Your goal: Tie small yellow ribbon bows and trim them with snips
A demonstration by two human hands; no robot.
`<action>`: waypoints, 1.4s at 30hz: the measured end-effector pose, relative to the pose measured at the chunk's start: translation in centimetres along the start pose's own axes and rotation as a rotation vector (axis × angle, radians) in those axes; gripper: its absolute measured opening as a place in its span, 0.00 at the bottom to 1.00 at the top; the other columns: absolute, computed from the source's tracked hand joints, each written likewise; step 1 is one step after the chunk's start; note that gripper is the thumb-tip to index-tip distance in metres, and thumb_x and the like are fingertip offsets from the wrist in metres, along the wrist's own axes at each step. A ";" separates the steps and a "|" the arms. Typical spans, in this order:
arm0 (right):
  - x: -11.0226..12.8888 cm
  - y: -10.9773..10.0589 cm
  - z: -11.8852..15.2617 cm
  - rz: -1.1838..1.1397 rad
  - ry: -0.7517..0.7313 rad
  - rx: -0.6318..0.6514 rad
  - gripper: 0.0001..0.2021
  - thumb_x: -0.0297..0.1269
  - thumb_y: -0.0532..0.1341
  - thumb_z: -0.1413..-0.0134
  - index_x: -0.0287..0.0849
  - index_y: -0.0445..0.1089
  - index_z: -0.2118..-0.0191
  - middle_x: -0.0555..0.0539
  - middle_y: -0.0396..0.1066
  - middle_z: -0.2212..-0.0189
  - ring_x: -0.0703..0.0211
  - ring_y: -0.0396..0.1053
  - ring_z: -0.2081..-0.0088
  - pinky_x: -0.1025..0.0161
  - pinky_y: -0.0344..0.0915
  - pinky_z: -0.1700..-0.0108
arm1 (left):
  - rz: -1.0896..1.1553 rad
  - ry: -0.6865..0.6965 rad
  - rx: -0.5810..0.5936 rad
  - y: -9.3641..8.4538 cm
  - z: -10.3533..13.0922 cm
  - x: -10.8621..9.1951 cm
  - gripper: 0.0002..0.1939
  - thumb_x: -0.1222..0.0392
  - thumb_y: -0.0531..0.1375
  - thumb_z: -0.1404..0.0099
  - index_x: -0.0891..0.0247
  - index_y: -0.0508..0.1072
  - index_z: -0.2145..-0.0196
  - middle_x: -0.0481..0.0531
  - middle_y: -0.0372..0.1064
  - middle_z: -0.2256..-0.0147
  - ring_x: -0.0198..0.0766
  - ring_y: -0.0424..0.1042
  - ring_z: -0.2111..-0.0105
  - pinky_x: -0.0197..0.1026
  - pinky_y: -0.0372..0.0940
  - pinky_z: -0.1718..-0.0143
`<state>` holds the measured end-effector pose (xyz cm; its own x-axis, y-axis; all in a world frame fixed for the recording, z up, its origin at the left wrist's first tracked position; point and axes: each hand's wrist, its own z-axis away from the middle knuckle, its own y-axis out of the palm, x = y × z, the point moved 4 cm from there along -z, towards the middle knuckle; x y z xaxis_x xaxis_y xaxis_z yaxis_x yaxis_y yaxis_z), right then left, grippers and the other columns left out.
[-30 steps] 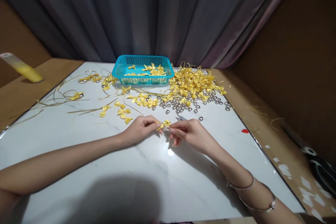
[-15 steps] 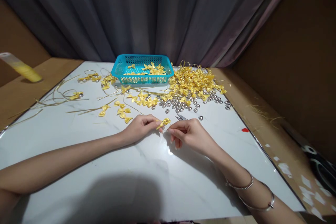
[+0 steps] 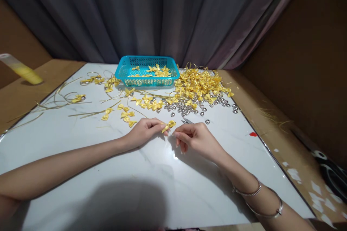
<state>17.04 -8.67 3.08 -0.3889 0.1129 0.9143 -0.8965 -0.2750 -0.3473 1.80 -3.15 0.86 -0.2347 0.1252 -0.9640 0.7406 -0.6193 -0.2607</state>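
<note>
A left hand [image 3: 145, 131], its forearm stretched low across the white marbled tabletop [image 3: 135, 205] from the left edge, clamps a small yellow bow [image 3: 170, 125] between thumb and fingers at the center of the work surface, the bow's free end pointing toward the opposite hand. The right hand [image 3: 199, 139], just beside it, reaches in from the lower right with the wrist raised, thumb and forefinger brought together at the tips and the other fingers curled beneath. A beaded bracelet [image 3: 253, 192] and a plain silver bangle [image 3: 271, 216] circle the right forearm.

The left fingers cover one end of the bow, and whether a thin strand runs between the right fingertips is too small to tell. The right hand hides the handles of small scissors [image 3: 185, 120], leaving only the blades in view. Both arms are cut off by the frame, and large black-handled scissors [image 3: 329, 171] sit in shadow at the right edge, partly cropped.

Beyond the hands, a turquoise basket [image 3: 148, 79] holds more yellow bows, its front wall screening some of them. A heap of bows with gold cord [image 3: 197, 85] lies to its right, tangled too densely to count, near scattered silver pieces [image 3: 187, 109].
</note>
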 end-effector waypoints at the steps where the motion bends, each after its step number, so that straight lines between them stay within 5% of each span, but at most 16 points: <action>1: 0.0 0.0 0.0 -0.002 0.001 -0.001 0.12 0.34 0.55 0.46 0.39 0.68 0.79 0.51 0.65 0.86 0.66 0.64 0.84 0.67 0.61 0.77 | 0.004 0.004 0.003 0.0 0.0 0.0 0.15 0.56 0.54 0.37 0.65 0.76 0.73 0.52 0.73 0.68 0.37 0.69 0.65 0.38 0.60 0.59; 19: 0.3 0.4 0.1 -0.024 -0.011 -0.022 0.13 0.31 0.54 0.46 0.39 0.66 0.80 0.51 0.63 0.88 0.66 0.62 0.85 0.68 0.59 0.78 | 0.006 0.004 -0.001 0.0 0.0 0.0 0.15 0.55 0.55 0.38 0.66 0.75 0.73 0.51 0.72 0.69 0.38 0.69 0.65 0.39 0.59 0.59; 33: -0.5 2.5 -0.5 -0.283 -0.021 -0.155 0.12 0.37 0.54 0.43 0.39 0.64 0.76 0.53 0.63 0.86 0.68 0.58 0.87 0.68 0.57 0.81 | -0.084 0.045 -0.223 0.1 0.5 -0.1 0.15 0.53 0.54 0.38 0.64 0.73 0.76 0.49 0.69 0.72 0.37 0.65 0.68 0.37 0.59 0.64; 42: -0.3 1.9 -0.2 0.202 -0.341 -0.286 0.11 0.32 0.49 0.40 0.40 0.63 0.72 0.53 0.61 0.85 0.66 0.60 0.82 0.67 0.56 0.74 | 0.099 -0.009 -0.139 0.0 0.0 -0.1 0.14 0.54 0.54 0.38 0.65 0.72 0.75 0.48 0.68 0.74 0.35 0.64 0.70 0.36 0.58 0.65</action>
<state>15.44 -8.98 2.09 -0.5122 -0.2481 0.8222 -0.8513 0.0197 -0.5244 1.84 -3.12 0.98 -0.1615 0.0620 -0.9849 0.8402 -0.5149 -0.1702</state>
